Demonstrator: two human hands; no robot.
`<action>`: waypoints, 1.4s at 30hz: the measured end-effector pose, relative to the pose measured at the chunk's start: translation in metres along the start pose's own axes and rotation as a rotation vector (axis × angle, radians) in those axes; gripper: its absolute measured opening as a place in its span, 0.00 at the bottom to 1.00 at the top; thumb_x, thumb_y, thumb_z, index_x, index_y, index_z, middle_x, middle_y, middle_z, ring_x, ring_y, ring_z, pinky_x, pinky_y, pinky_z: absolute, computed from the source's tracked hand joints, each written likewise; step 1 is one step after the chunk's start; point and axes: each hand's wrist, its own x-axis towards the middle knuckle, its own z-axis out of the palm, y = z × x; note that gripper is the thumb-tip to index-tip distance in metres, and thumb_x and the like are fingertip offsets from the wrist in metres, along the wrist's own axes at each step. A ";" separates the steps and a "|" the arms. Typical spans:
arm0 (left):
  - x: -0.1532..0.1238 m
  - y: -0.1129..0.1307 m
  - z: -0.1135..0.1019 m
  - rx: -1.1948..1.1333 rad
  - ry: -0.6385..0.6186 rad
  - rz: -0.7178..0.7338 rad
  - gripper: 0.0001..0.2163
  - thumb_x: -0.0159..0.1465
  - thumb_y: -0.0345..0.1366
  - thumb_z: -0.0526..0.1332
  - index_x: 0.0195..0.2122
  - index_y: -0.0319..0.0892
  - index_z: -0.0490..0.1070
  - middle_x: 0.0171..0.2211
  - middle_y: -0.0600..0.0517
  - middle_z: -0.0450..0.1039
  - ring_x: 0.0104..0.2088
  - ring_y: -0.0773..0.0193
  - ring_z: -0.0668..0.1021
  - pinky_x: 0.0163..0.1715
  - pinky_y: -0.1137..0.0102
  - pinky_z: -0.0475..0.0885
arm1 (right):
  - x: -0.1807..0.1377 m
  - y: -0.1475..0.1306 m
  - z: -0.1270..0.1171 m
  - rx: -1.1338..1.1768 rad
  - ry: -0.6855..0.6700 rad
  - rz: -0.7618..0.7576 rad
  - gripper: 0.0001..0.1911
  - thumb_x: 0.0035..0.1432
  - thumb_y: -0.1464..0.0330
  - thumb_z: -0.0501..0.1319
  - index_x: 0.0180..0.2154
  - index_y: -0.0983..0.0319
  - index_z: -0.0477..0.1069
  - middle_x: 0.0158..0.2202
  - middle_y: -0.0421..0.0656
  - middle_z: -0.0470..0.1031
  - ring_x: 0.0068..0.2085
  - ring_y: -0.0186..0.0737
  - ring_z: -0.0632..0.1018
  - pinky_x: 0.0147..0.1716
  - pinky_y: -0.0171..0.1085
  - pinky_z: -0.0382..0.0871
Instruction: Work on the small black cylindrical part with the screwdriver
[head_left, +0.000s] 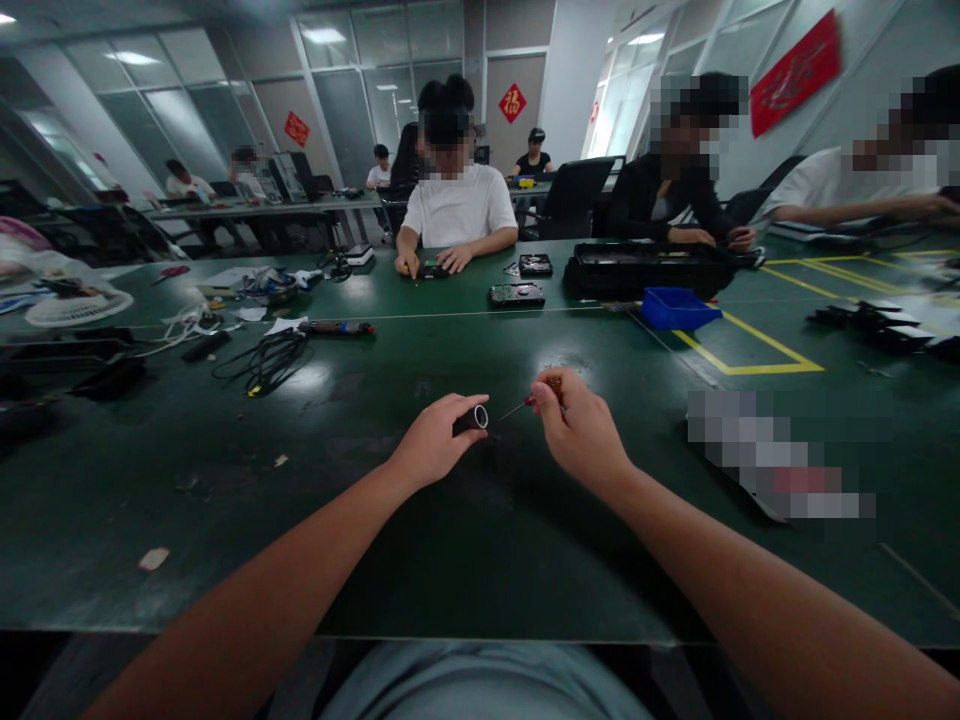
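Observation:
My left hand (435,440) is closed around a dark cylindrical piece (469,422) with a pale ring at its end, which faces right. In my right hand (581,425) is a screwdriver (553,386); the fingers wrap its amber and red handle. Its thin metal shaft points left and down toward the ringed end, and a small gap seems to lie between the two. Both hands are over the green tabletop (450,560) near its middle. Most of the dark piece is hidden by my left fingers and palm.
Across the table a person (459,205) in a white shirt handles a small device. Hard drives (517,294), a long black case (649,270) and a blue bin (679,308) stand ahead. Black cables (266,360) lie left; a blurred-out flat object (757,455) lies right.

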 end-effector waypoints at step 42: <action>-0.005 0.015 0.004 0.335 -0.272 -0.015 0.15 0.67 0.45 0.61 0.53 0.49 0.74 0.47 0.49 0.72 0.43 0.56 0.77 0.38 0.66 0.72 | 0.000 -0.001 0.000 0.016 -0.039 0.041 0.11 0.68 0.61 0.52 0.39 0.59 0.68 0.31 0.44 0.77 0.32 0.44 0.79 0.32 0.40 0.68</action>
